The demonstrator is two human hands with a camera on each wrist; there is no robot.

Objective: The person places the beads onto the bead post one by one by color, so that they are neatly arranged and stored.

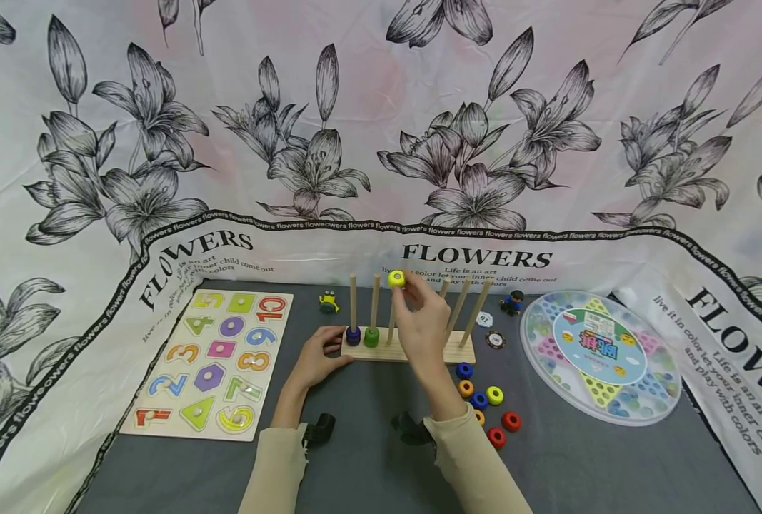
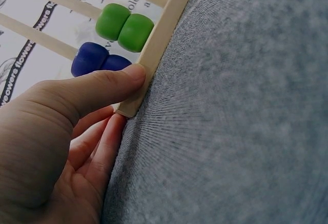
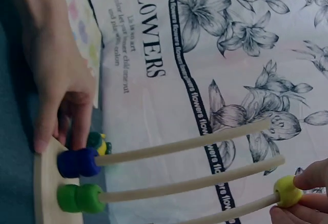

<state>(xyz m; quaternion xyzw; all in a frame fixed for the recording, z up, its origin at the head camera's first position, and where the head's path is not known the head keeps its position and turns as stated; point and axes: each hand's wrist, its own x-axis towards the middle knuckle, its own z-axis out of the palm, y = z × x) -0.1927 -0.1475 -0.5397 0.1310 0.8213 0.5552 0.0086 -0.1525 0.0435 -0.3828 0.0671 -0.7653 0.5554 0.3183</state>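
Note:
A wooden peg stand (image 1: 383,353) with several upright pegs is on the grey cloth. My left hand (image 1: 316,362) grips its left end, thumb on the base's edge and fingers behind. Two dark blue beads (image 2: 89,60) are stacked on the leftmost peg, and two green beads (image 2: 124,27) on the peg beside it. Between thumb and fingers, my right hand (image 1: 423,325) pinches a yellow bead (image 3: 288,192) at the top of the third peg (image 3: 236,209). Whether the peg's tip is inside the bead's hole cannot be told. That hand hides part of the stand in the head view.
Loose blue, orange, yellow and red beads (image 1: 512,421) lie right of the stand. A number puzzle board (image 1: 210,357) is at left, a round game box (image 1: 602,357) at right. Behind sit a frog toy (image 1: 328,303), a small figure (image 1: 513,303) and two round chips (image 1: 495,339).

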